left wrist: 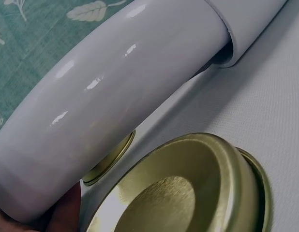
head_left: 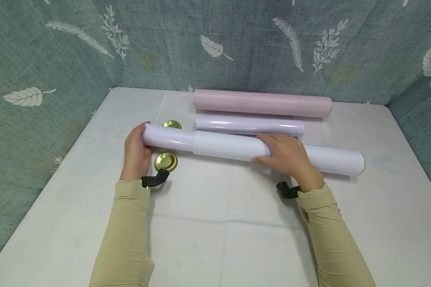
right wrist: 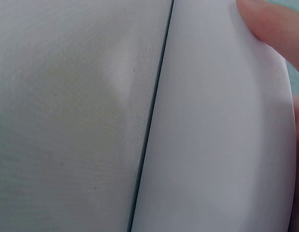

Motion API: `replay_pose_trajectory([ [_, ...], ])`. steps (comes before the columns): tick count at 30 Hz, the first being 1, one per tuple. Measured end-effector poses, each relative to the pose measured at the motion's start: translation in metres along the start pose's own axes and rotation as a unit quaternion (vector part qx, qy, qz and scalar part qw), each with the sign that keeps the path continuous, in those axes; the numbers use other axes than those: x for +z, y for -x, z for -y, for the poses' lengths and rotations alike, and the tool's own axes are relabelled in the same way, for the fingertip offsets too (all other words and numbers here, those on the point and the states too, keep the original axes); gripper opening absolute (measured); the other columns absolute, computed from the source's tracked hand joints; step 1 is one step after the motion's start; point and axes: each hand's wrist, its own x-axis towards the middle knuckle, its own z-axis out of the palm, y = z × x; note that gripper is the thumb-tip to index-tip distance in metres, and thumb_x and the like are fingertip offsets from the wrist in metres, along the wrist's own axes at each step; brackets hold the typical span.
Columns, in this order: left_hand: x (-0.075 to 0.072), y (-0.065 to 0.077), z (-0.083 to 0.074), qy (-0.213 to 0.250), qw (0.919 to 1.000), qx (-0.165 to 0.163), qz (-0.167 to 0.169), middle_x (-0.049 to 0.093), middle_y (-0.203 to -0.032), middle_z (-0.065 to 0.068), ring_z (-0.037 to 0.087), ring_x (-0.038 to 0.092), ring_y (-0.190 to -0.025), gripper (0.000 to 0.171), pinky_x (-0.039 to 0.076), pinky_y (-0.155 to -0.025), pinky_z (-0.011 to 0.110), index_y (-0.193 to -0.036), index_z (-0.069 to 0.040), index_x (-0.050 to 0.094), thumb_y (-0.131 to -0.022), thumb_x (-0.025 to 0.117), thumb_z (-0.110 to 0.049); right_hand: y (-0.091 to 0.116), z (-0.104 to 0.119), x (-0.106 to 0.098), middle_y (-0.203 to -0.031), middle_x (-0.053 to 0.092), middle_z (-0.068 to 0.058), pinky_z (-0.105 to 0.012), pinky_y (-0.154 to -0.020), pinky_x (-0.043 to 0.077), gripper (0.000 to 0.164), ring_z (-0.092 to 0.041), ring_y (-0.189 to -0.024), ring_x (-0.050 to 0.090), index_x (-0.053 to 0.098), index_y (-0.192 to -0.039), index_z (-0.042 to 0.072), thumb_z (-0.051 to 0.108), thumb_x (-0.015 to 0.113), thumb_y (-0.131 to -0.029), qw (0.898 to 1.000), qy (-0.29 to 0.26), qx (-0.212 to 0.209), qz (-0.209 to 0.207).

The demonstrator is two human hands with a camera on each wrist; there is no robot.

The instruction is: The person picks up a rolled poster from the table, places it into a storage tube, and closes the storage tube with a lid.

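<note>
A glossy pale roll [head_left: 169,138] runs partly inside the open mouth of a wider matte white cardboard tube [head_left: 230,146]. My left hand [head_left: 136,153] holds the roll at its outer left end, fingers curled round behind it. My right hand [head_left: 285,153] grips the tube from above near its middle, thumb on the near side. In the left wrist view the roll [left wrist: 111,92] enters the tube's rim [left wrist: 229,53] with a gap below it. The right wrist view shows the tube wall [right wrist: 212,125] close up, with the thumb [right wrist: 275,24] on it.
Two gold metal caps lie near my left hand, the nearer cap [head_left: 166,162] in front of the roll and the farther cap [head_left: 171,124] behind it. Behind the tube lie a second glossy roll [head_left: 249,125] and a pink tube [head_left: 262,103]. A patterned green curtain [head_left: 215,44] borders the white table [head_left: 215,247].
</note>
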Motion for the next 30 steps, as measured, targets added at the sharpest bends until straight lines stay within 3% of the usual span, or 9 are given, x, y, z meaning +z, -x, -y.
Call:
replay_pose_trajectory([
  [14, 0.0032, 0.0018, -0.0002, -0.034, 0.9994, 0.005, 0.004, 0.029, -0.132, 0.006, 0.024, 0.031, -0.120, 0.039, 0.030, -0.099, 0.039, -0.124, -0.010, 0.046, -0.092, 0.048, -0.031, 0.0000, -0.0003, -0.0002, -0.124, 0.051, -0.005, -0.046, -0.092, 0.033, 0.078, -0.027, -0.114, 0.045, 0.043, -0.131, 0.023, 0.071, 0.051, -0.070, 1.000, -0.002, -0.001, -0.002],
  [30, 0.0054, 0.0034, 0.0006, -0.075, 0.9971, 0.001, 0.009, 0.031, -0.132, 0.006, 0.024, 0.033, -0.120, 0.045, 0.030, -0.099, 0.038, -0.129, -0.009, 0.042, -0.092, 0.046, -0.034, -0.0009, -0.0011, 0.0005, -0.123, 0.052, -0.004, -0.045, -0.091, 0.034, 0.077, -0.026, -0.113, 0.046, 0.044, -0.130, 0.024, 0.072, 0.051, -0.070, 1.000, -0.003, -0.001, -0.003],
])
